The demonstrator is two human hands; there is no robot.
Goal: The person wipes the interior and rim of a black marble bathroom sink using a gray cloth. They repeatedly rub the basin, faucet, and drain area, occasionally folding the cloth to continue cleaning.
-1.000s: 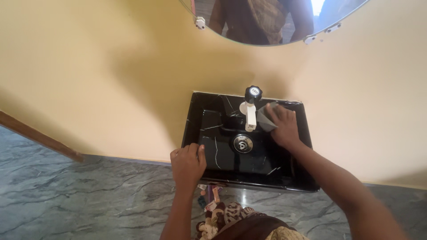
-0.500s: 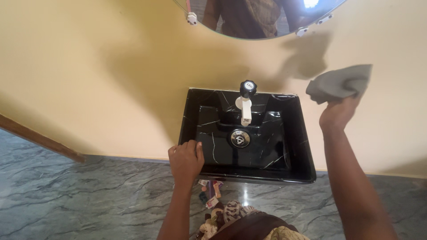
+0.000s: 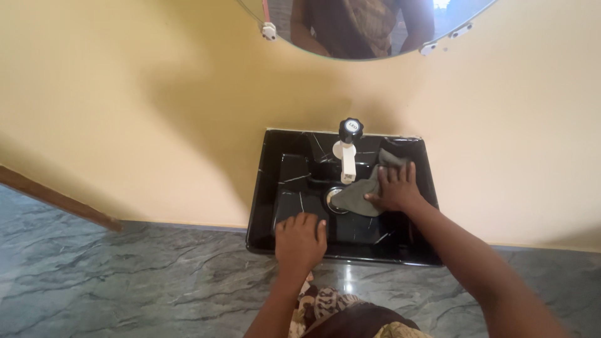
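**Cloth flat in the black basin, one hand braced on the front rim**

Here the right hand (image 3: 393, 188) lies palm down inside the black sink (image 3: 272, 164), fingers spread apart and pressed flat on a grey cloth (image 3: 358, 195). It does not clamp the cloth; it pins it against the bottom of the bowl. The cloth spreads from under the palm toward the middle of the basin, where its left edge covers part of the round metal drain (image 3: 332, 195), and a fold runs up behind the fingers toward the back right corner.

The left hand (image 3: 300, 241) rests on the front rim of the sink, left of centre, fingers bent over the edge and close together. It grips only the rim itself.

The white tap (image 3: 348, 164) with its black knob (image 3: 351, 129) stands at the middle of the back ledge, its spout reaching forward over the bowl. The spout's tip hangs just above the cloth's upper edge, and the right hand sits just to its right, so that side is tight. The left half of the bowl, between the tap and the left wall, is bare black surface with thin white veining.

The sink is fixed against a yellow wall (image 3: 138, 112); its back edge meets the wall and its right wall runs close beside the right wrist. Above, the lower curve of a round mirror (image 3: 357, 28) is held by white clips. Below, a grey veined stone floor (image 3: 125, 281) stretches left and right of the sink.
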